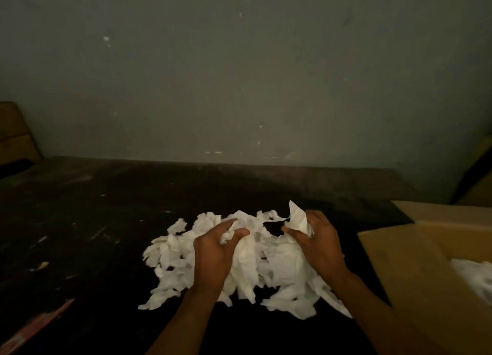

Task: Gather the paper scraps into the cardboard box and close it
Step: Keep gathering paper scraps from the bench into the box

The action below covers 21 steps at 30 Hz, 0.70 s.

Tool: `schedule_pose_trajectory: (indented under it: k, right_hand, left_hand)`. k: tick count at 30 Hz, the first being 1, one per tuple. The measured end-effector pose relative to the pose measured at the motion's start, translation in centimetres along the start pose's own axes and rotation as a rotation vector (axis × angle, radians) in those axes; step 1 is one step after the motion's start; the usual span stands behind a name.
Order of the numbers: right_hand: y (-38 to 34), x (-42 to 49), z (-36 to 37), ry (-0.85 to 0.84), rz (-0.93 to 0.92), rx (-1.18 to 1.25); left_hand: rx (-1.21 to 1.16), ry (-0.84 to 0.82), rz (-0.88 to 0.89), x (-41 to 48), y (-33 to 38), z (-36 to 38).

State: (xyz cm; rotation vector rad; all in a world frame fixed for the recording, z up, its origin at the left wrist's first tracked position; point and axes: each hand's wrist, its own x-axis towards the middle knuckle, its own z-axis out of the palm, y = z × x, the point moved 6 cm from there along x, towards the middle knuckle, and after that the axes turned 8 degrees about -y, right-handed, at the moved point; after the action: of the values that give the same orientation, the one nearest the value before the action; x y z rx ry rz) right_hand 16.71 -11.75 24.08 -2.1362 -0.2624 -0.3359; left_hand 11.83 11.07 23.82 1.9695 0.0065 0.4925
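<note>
Dim grey-green wall [239, 75] behind dark scuffed table [80, 221]

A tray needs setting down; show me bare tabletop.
Bare: tabletop between the paper scraps and the wall, and left of the scraps. Crowded: centre, where left hand and right hand grip scraps; cardboard box fills the right.

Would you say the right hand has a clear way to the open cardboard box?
Probably yes: the right hand grips paper scraps beside the cardboard box, which stands open; nothing lies between.
</note>
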Motion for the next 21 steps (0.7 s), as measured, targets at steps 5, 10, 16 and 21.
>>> schedule_pose_trajectory:
  k: [5, 10, 16, 21]
  right_hand:
    - [1.7, -2.2, -7.7, 0.095, 0.036, -0.045]
    - [4.4, -4.1, -15.9, 0.188, 0.066, -0.091]
    - [9.7, -5.6, -26.7, 0.302, 0.121, -0.152]
    - [16.0, -6.0, -35.8, 0.339, 0.174, -0.228]
  left_hand:
    - [-0.058, -0.065, 0.111, -0.7, 5.3, 5.4]
    - [-0.130, -0.162, 0.174, -1.2, 10.3, 12.6]
    - [-0.177, -0.246, 0.248, -2.6, 16.7, 23.0]
    - [-0.245, -0.303, 0.212, -4.1, 20.5, 33.4]
